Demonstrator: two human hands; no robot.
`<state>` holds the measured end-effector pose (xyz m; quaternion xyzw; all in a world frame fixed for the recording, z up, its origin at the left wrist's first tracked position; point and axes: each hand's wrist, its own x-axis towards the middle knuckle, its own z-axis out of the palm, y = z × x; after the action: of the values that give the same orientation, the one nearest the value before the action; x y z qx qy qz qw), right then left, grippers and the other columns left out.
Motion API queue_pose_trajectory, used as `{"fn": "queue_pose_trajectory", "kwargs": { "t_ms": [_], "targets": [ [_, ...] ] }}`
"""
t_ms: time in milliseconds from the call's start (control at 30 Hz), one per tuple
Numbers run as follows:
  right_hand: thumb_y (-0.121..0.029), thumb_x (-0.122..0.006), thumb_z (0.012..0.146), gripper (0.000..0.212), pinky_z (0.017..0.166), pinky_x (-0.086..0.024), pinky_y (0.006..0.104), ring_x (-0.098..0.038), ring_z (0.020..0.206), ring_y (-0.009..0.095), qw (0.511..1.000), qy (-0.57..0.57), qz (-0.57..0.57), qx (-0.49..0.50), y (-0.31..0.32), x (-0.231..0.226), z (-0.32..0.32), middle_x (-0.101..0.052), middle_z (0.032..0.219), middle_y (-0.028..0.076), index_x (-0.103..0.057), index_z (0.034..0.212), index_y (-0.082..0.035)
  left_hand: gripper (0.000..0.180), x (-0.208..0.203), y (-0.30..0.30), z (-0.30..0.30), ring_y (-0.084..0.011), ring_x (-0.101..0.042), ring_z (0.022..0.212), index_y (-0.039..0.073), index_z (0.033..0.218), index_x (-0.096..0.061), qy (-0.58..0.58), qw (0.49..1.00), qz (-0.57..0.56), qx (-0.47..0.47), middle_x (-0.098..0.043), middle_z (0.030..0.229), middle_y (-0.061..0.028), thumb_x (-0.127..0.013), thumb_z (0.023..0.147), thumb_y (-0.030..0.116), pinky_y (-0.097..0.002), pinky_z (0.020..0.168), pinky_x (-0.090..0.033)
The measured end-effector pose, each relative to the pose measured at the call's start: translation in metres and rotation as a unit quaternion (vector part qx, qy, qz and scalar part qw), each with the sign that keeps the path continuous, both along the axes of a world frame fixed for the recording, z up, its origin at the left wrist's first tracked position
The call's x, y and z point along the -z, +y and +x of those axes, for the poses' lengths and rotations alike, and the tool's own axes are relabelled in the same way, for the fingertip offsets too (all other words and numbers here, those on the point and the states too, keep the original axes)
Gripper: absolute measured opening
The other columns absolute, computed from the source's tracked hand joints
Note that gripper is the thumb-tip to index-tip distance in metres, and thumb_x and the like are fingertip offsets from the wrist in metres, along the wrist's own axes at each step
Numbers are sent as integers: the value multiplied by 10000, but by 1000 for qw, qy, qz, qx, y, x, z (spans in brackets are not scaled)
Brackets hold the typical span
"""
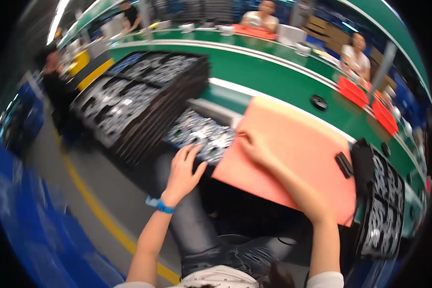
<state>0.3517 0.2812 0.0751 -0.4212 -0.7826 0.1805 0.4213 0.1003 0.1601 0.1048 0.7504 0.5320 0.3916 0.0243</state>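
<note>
My left hand (182, 170) reaches over the near edge of a bin of small shiny metal parts (209, 134), its fingers apart and nothing seen in them. A blue wrist strap (159, 205) is round that wrist. My right hand (255, 148) rests at the left side of an orange mat (293, 158), beside the bin. Its fingers are curled together, and whatever they may hold is hidden and blurred. A small black block-shaped part (344, 164) lies near the mat's right edge.
Stacked black trays of parts (144, 96) rise at the left. Another black tray of metal parts (381, 206) stands at the right. Beyond the mat runs a green conveyor belt (273, 72) bearing a round black part (318, 102). Red trays (353, 91) and other people are across it.
</note>
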Motion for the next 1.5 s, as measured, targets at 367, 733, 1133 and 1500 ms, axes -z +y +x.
{"fn": "queue_pose_trajectory", "kwargs": {
  "t_ms": [367,733,1133,1500],
  "targets": [
    [-31,-589,909,197,740,-527,292,-675,765,167,861,448,-185,-155,1,7,-45,-683,862,155,-393,915,-47,478,40,15,41,-428,-266,1404,-4,1396,-454,-68,997,-29,12,-266,1498,-248,-515,944,135,-494,1131,-238],
    [-160,-574,986,159,963,-508,386,-657,1051,229,727,603,-275,-181,-61,-104,93,-654,1125,162,-434,941,-98,704,-63,67,99,-289,-335,1408,57,1462,-380,-806,473,-282,217,-368,1523,-143,-363,991,581,-493,1174,-202],
    [-193,-641,921,257,549,-450,332,-554,591,141,993,-2,-78,87,-30,-29,173,-558,686,63,-509,766,-37,653,6,201,223,-372,-541,1214,49,1378,-476,-590,355,-532,493,-551,1342,-164,-393,959,543,-557,1043,-429],
    [-196,-641,863,192,642,-455,406,-583,670,253,986,-118,-108,47,-47,-41,171,-570,736,68,-548,756,-66,556,-3,199,223,-390,-529,1239,0,1419,-403,-614,353,-582,399,-511,1378,-216,-290,1023,374,-565,1023,-461]
  ]
}}
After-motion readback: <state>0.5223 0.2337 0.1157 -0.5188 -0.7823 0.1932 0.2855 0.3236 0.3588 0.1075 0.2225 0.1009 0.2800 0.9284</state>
